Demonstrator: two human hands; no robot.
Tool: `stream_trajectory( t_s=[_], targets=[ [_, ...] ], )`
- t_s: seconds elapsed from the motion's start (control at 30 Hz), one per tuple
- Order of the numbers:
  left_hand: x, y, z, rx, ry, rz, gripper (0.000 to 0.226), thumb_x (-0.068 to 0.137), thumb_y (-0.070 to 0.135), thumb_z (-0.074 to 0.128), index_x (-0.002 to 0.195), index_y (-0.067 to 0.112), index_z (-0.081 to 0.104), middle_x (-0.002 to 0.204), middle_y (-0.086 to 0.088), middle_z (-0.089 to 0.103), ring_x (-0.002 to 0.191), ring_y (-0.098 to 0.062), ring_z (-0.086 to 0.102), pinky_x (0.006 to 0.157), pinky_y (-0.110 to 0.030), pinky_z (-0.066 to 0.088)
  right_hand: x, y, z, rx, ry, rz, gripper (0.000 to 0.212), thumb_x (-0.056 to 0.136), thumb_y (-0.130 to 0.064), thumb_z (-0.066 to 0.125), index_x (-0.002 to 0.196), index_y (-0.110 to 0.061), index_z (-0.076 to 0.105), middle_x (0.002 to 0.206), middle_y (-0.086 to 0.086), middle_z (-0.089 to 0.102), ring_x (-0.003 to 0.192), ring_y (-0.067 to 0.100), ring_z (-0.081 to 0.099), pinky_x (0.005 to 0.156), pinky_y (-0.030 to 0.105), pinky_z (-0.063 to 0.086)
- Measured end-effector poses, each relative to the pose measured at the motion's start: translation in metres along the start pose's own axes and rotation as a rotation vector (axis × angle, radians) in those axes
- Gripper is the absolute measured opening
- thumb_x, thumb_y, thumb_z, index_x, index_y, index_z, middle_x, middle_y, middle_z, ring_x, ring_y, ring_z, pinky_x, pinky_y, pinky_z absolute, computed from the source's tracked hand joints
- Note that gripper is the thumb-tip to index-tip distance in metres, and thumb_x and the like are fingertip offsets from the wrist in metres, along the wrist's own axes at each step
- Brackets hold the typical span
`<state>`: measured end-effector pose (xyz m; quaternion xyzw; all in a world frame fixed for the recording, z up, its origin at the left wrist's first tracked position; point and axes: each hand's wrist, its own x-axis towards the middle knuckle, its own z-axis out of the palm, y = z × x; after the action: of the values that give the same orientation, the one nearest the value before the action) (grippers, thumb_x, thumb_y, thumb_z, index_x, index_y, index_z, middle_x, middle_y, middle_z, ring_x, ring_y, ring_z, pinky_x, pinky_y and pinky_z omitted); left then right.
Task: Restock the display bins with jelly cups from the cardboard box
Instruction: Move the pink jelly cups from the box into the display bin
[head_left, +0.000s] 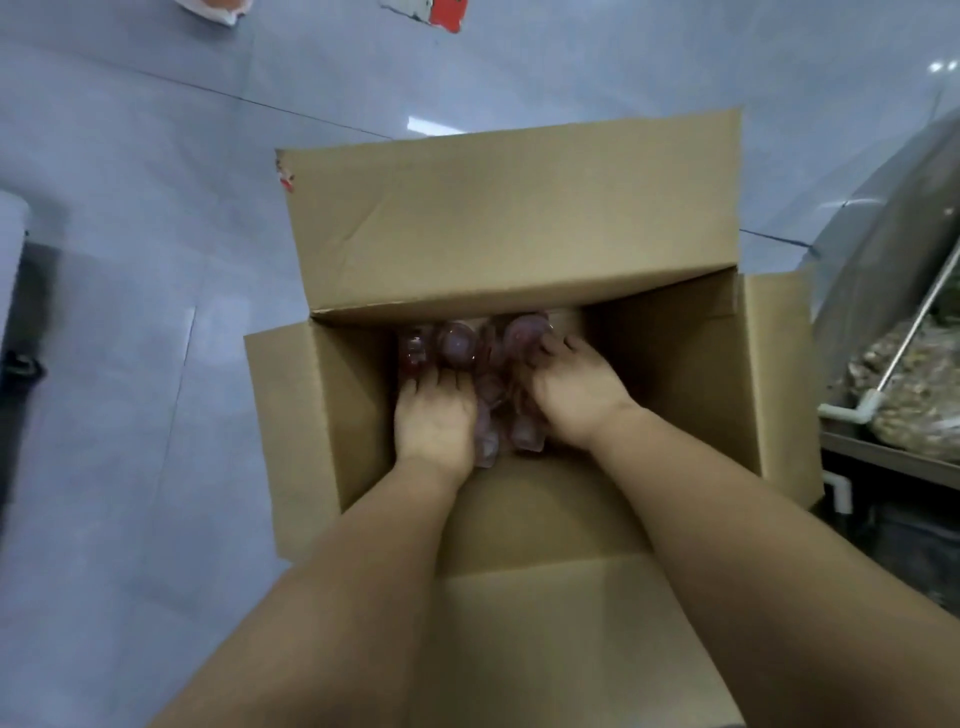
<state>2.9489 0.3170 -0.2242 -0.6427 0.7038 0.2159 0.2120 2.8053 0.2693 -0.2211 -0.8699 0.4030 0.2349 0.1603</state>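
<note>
1. We see both hands reached down into the open brown cardboard box, which stands on the pale grey tiled floor.
2. Our left hand lies palm-down at the left edge of the pile of small, clear, purple-tinted plastic jelly cups; its fingers curve loosely over the cups and touch them, but we cannot tell whether they grip any.
3. Our right hand rests on the right side of the pile, its fingers curled over a round cup near the box's far wall.
4. The cups sit heaped at the bottom of the box, toward its far side, between the two hands.
5. The far flap stands upright; the side flaps fold outward, and the near flap lies under our forearms.
6. Bare cardboard shows left and right of the pile.
7. At the right edge of the view, a metal-framed display bin with a clear domed cover holds mixed goods.
</note>
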Motion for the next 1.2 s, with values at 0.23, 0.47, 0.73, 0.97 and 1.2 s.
stream_trajectory(
  t_s=[0.23,0.47,0.73,0.97,1.2],
  targets=[
    [-0.003,0.004,-0.012,-0.419,0.119,-0.12,0.056,0.064,0.036,0.064,0.114,0.014,0.053,0.122,-0.011,0.053,0.115,-0.032,0.046,0.091,-0.036,0.039,-0.011,-0.005,0.013,0.022,0.049,-0.057,0.035,0.091,-0.018,0.041,0.123,-0.011,0.052,0.124,0.011,0.058,0.12,0.032,0.046,0.105,0.042,0.033],
    [-0.049,0.006,-0.064,-0.988,0.193,-0.112,0.064,0.068,0.018,0.066,0.128,0.028,0.047,0.117,0.003,0.04,0.109,-0.018,0.052,0.09,-0.023,0.042,-0.037,-0.009,-0.038,0.97,0.215,0.502,0.057,0.066,-0.02,0.072,0.117,-0.009,0.05,0.121,0.011,0.052,0.111,0.027,0.052,0.084,0.024,0.037],
    [-0.189,0.014,-0.291,-1.231,0.294,-0.038,0.07,0.06,0.033,0.071,0.122,0.04,0.04,0.111,0.016,0.06,0.104,-0.003,0.058,0.088,-0.021,0.046,-0.208,-0.054,-0.279,1.472,0.642,0.661,0.07,0.062,-0.01,0.072,0.125,-0.03,0.048,0.112,-0.014,0.054,0.106,-0.001,0.052,0.091,0.006,0.038],
    [-0.285,0.053,-0.528,-1.307,0.238,0.474,0.046,0.06,0.028,0.067,0.099,0.046,0.052,0.1,0.021,0.063,0.09,0.007,0.06,0.074,-0.003,0.043,-0.375,-0.05,-0.505,1.353,0.938,0.736,0.06,0.065,-0.023,0.071,0.119,-0.032,0.047,0.113,-0.015,0.06,0.105,0.001,0.058,0.093,0.026,0.047],
    [-0.353,0.14,-0.636,-1.179,0.14,1.009,0.05,0.066,0.021,0.063,0.106,0.043,0.045,0.106,0.026,0.056,0.1,0.005,0.056,0.084,-0.006,0.04,-0.517,-0.044,-0.587,1.325,1.234,0.737,0.067,0.072,0.011,0.061,0.123,-0.031,0.049,0.122,-0.004,0.056,0.112,0.006,0.055,0.099,0.027,0.044]
  ],
)
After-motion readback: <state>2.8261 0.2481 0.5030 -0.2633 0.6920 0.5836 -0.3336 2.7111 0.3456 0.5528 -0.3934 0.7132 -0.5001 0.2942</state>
